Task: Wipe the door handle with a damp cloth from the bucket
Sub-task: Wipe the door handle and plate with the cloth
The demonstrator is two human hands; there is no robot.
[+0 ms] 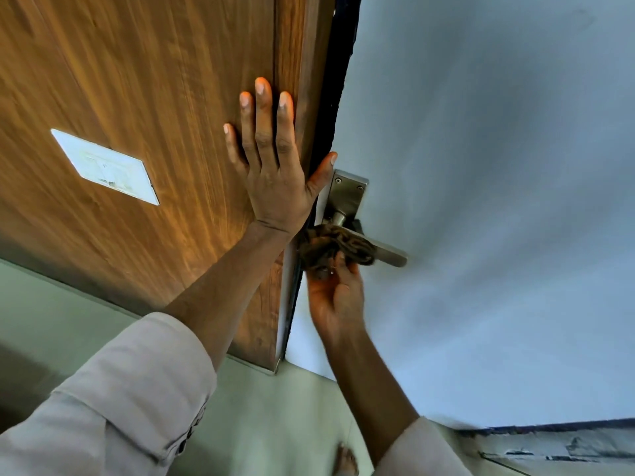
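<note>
A metal lever door handle (391,256) on a steel backplate (347,194) sticks out from the edge of the wooden door (137,97). A dark brown patterned cloth (330,245) is wrapped over the inner part of the lever. My right hand (335,297) grips that cloth from below, fingers curled around it and the handle. My left hand (271,159) lies flat on the door face, fingers spread, thumb hooked over the door's edge just above the backplate. No bucket is in sight.
A white rectangular plate (106,166) is fixed on the door face at left. A pale blue-grey wall (498,201) fills the right side. Greenish floor (275,424) lies below, with a bare foot (345,462) near the bottom edge.
</note>
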